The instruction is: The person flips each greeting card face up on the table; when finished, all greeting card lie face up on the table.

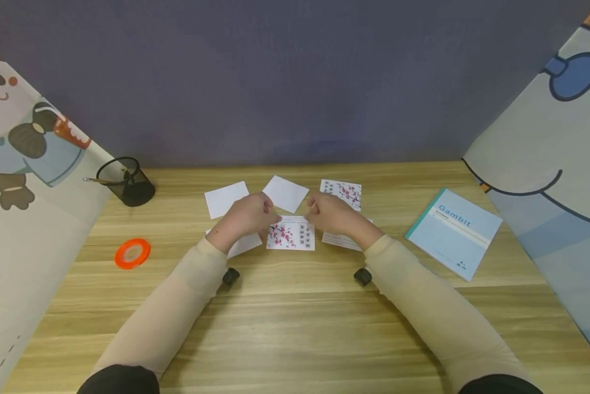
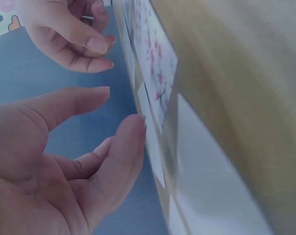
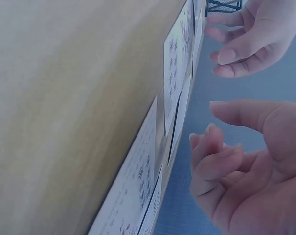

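Note:
A card printed with pink blossoms and dark characters [image 1: 290,236] lies on the table between both hands. By its far left corner is my left hand [image 1: 248,212], thumb and fingers apart with nothing between them in the left wrist view. My right hand [image 1: 333,212] hovers at the far right corner, fingers loosely curled and thumb apart in the right wrist view. Under the left forearm a white card [image 1: 246,244] is partly hidden; a card with small print [image 1: 341,241] is partly covered by the right wrist. Behind lie two blank white cards [image 1: 225,199] [image 1: 286,192] and another blossom card [image 1: 348,192].
An orange tape ring [image 1: 146,250] and a black mesh pen holder [image 1: 138,191] with a pencil [image 1: 98,180] stand at the left. To the right lies a light blue notebook [image 1: 452,235]. A dark panel [image 1: 295,82] rises behind the table, with cartoon-printed panels on both sides.

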Motion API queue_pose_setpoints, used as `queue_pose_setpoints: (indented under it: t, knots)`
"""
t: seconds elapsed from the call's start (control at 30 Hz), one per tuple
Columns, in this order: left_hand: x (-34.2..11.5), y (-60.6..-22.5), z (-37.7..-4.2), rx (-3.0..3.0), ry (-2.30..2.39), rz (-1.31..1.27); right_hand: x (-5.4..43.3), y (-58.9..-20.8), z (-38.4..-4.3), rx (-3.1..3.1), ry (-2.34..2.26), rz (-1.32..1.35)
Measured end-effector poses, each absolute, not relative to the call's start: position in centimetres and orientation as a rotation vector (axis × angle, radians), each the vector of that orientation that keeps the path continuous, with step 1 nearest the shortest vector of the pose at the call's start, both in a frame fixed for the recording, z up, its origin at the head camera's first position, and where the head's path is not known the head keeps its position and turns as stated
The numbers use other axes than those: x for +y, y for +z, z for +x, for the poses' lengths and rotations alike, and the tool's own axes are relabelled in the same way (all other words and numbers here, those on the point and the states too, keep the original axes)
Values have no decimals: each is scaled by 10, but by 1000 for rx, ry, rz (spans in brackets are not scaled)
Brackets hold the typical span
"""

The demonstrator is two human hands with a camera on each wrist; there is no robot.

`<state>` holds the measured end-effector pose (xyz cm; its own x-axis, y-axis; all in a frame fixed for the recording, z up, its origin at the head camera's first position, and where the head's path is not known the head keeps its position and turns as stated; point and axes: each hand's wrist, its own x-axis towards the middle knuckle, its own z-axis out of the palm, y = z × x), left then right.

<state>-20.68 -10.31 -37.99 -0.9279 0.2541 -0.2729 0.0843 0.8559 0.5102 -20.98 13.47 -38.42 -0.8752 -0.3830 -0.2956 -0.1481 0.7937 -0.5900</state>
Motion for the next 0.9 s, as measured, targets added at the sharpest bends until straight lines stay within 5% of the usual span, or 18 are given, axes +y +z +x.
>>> queue_pose_setpoints:
  t: [0.9]
  knots:
    - [-95,-380,-262,2749,693,276,124,-390,-257,2484,-1171,-112]
